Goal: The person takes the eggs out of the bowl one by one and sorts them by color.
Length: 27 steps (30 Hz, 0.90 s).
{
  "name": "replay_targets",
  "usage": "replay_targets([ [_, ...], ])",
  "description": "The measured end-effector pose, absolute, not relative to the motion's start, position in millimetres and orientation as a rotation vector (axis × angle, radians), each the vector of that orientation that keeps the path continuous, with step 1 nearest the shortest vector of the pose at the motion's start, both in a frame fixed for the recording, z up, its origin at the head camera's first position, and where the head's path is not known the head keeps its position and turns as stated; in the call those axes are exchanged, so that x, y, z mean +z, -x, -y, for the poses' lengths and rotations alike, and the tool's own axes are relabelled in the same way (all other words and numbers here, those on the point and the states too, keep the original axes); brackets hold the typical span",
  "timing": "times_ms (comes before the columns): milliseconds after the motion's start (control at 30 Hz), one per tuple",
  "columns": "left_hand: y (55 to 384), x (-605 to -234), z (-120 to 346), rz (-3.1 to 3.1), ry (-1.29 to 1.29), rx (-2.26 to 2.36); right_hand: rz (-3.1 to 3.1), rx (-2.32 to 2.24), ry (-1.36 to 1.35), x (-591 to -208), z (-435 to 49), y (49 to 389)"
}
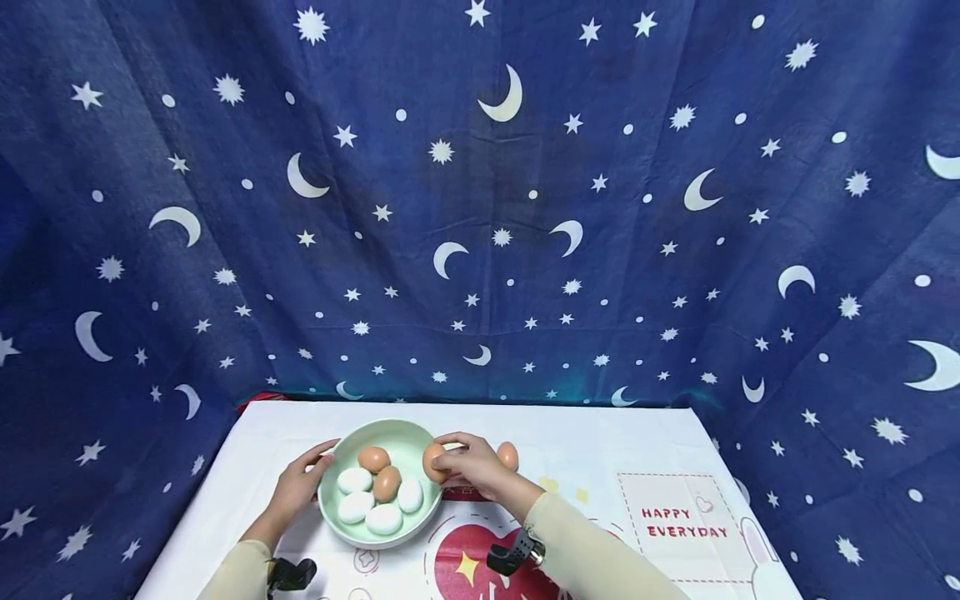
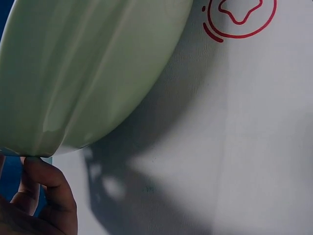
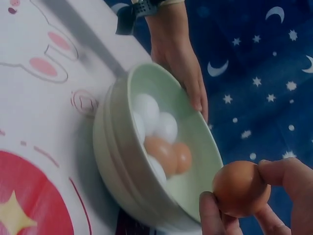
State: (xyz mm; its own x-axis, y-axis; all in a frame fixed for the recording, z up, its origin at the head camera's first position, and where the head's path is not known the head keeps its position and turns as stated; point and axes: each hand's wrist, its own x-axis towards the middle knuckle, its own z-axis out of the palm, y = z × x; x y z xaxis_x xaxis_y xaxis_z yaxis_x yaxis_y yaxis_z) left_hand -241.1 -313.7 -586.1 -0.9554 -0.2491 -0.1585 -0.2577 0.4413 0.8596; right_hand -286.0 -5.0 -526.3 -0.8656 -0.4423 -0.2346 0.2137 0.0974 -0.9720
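Observation:
A pale green bowl (image 1: 405, 434) stands on the table with several white eggs (image 1: 355, 507) and two brown eggs (image 1: 373, 458) inside. My left hand (image 1: 295, 486) grips the bowl's left rim; in the left wrist view its curled fingers (image 2: 51, 181) meet the bowl's edge. At the opposite rim, my right hand (image 1: 471, 463) pinches another brown egg (image 3: 240, 188) between thumb and fingers, level with the rim in the right wrist view. One more brown egg (image 1: 507, 456) lies on the table, just behind the right hand.
A white cloth (image 1: 585, 442) printed with a red heart and lettering covers the table. Behind it and at the sides hangs a blue curtain (image 1: 480, 292) with moons and stars. Each wrist wears a black strap (image 1: 510, 557).

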Motion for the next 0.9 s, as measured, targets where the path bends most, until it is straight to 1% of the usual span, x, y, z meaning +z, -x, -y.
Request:
replay_targets([
  [533,241.2,-588.6,316.4,-2.673,0.454,1.562,-2.108,-1.764,0.161,-526.7,-46.5,306.2],
  [900,241.4,-588.0,315.9,-2.673,0.452,1.563,-2.207,-1.804,-0.001,-538.4,-89.4,321.6],
])
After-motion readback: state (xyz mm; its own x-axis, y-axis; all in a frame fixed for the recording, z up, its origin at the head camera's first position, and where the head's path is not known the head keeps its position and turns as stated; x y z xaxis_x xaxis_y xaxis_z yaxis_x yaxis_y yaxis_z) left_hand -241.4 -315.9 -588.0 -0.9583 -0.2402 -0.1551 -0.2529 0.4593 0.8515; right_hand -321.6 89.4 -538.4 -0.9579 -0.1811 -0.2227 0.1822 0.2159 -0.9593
